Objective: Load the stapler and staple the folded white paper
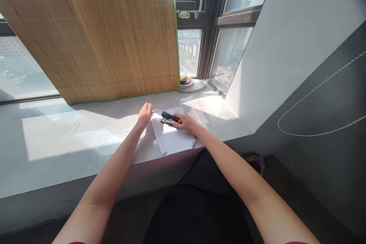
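Sunlit windowsill (68, 133), stapler (171, 118) in hand

Daylight and shadow cross a pale tiled windowsill, with the edges of two red sleeves (76, 242) showing nearest the camera and bare forearms reaching forward. White paper (175, 141) lies by the sill's front edge, one near corner slightly curled. The right hand (186, 122) closes its fingers around the orange-marked end of the black stapler, which is over the paper's far part, its front pointing left and its upper arm apart from its base. Whether the base touches the paper cannot be told. The left hand (146, 113) is at the paper's far left corner, fingers bunched together; whether they pinch the sheet is unclear. Beyond, stacked plates (188, 85) sit in the sill's corner, beside a hanging bamboo blind (120, 34) edged in green. Behind it, dark-framed windows (210, 26) look out on distant buildings (244, 2).
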Tool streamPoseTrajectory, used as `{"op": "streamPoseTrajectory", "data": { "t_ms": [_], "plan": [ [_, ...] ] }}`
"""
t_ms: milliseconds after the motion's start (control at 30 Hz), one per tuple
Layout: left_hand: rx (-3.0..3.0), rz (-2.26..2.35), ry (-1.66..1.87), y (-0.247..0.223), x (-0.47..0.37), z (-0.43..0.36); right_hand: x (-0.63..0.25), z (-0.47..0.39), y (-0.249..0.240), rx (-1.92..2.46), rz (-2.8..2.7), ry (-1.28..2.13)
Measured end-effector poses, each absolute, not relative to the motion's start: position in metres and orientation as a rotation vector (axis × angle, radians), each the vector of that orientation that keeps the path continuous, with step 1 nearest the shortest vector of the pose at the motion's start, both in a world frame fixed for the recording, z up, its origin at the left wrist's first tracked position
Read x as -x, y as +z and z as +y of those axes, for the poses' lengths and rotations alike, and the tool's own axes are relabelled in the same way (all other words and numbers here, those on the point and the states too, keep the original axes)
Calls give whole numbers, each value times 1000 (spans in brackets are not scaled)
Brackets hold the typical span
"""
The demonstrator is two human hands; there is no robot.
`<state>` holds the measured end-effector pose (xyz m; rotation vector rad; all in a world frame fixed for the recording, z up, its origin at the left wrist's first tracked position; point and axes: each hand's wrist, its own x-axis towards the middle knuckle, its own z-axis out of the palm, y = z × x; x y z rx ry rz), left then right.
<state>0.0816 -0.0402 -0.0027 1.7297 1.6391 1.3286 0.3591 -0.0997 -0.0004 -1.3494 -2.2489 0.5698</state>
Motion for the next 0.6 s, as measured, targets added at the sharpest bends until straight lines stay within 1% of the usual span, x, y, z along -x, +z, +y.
{"op": "streamPoseTrajectory", "data": {
  "t_ms": [67, 133, 267, 433, 600],
  "plan": [
    [-1917, 1622, 1111, -13, -94, -42, -353, -102, -8, 1308, -2218, 473],
    [-2025, 1624, 986, -22, -96, -46, -349, -103, -13, 1294, -2195, 395],
    [-2313, 1571, 747, -29, -90, -52, -361, -100, -16, 1346, -2037, 440],
    [-2406, 1553, 704, -28, -88, -47, -389, -99, -19, 1240, -1983, 535],
    [-2404, 1428, 686, -25, -86, -43, -384, -95, -27, 1158, -2025, 596]
  ]
}}
